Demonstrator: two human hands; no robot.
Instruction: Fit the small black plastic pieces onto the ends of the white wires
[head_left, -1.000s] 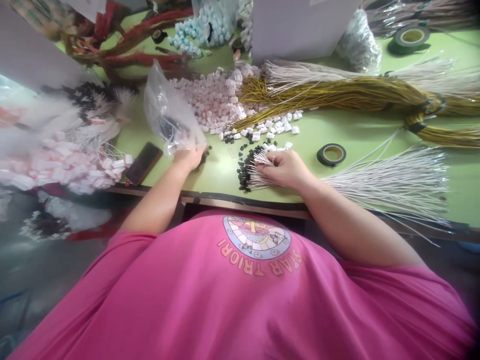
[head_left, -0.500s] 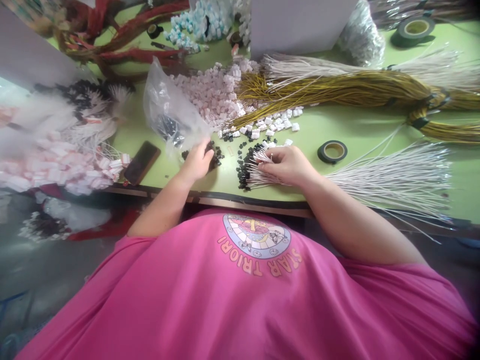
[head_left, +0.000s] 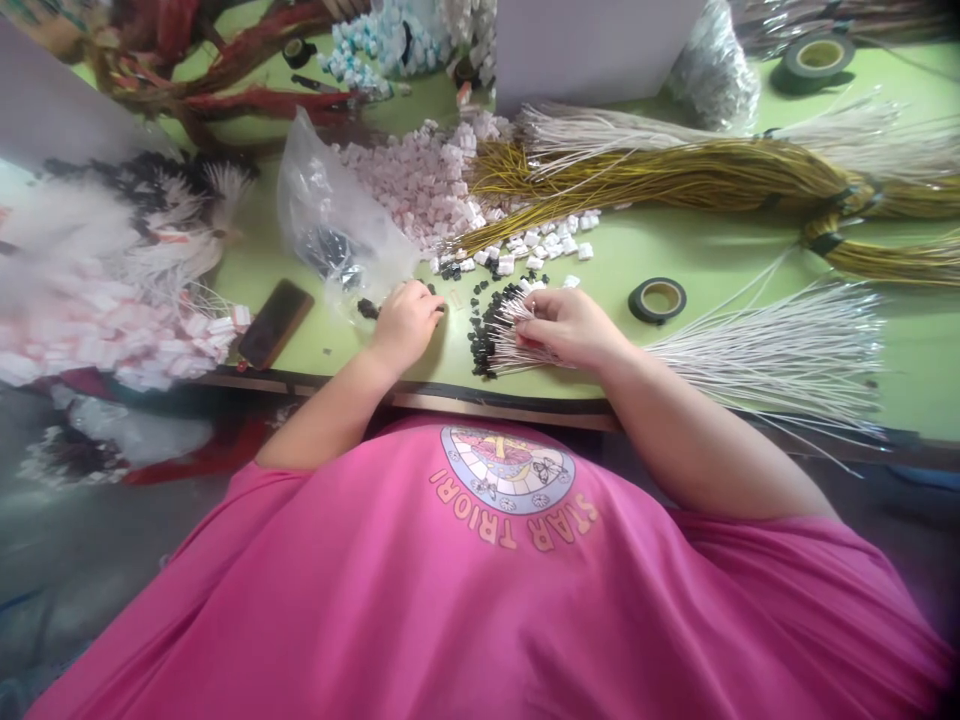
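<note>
Head view: looking down on a green table (head_left: 705, 238), a person in a pink shirt (head_left: 375, 590) sitting or standing close against its front edge.
Left hand (head_left: 405, 325): hovering at or just above the surface, partly hiding small black pieces (head_left: 367, 308).
Left fingers: curling inward, a dark bit showing at the tips; whether they are pinching it, I cannot tell.
Right hand (head_left: 574, 328): gripping the white wires (head_left: 780, 360) near one end.
Right fingers: thumb and forefinger pressing together on the strands, the others folding in.
White wires: passing through the right hand, fanning out to the right, a few strands overhanging the front edge.
Black connectors (head_left: 481, 340): clustering at the wires' left end.
Bag, clear (head_left: 322, 200): slumping just behind the left hand.
White connectors (head_left: 420, 180): heaping behind the bag and the hands.
Yellow wires (head_left: 720, 180): lying bundled behind the tape.
Tape, black (head_left: 660, 318): lying flat between the yellow and white wires.
Phone (head_left: 276, 325): lying left of the left hand.
</note>
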